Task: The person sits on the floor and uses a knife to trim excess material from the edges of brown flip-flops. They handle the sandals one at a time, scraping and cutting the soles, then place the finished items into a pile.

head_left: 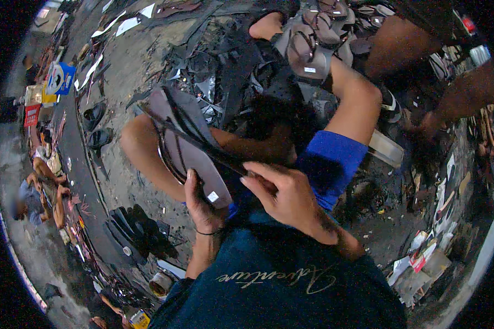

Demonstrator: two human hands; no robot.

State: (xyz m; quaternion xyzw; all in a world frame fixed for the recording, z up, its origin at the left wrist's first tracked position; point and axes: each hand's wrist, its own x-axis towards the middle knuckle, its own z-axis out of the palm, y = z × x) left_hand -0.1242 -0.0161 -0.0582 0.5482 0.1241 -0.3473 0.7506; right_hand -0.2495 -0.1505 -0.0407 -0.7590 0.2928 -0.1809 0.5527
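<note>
My left hand grips a brown flip-flop sandal by its heel end, thumb on top beside a small white sticker. Dark straps cross the sole, which tilts up and away to the left. Behind it shows a greyer sole, partly covered. My right hand is closed, with thumb and fingers pinching the near end of a long dark strip that runs over the sandal. Whether this strip is fixed to the sandal I cannot tell. The sandals are above my lap, between my bent knees.
Finished-looking sandals with stickers are heaped beyond my right knee. Dark scraps cover the ground ahead. Black sandals and dark strips lie to the left. Another person's arm reaches down at right; a person sits far left.
</note>
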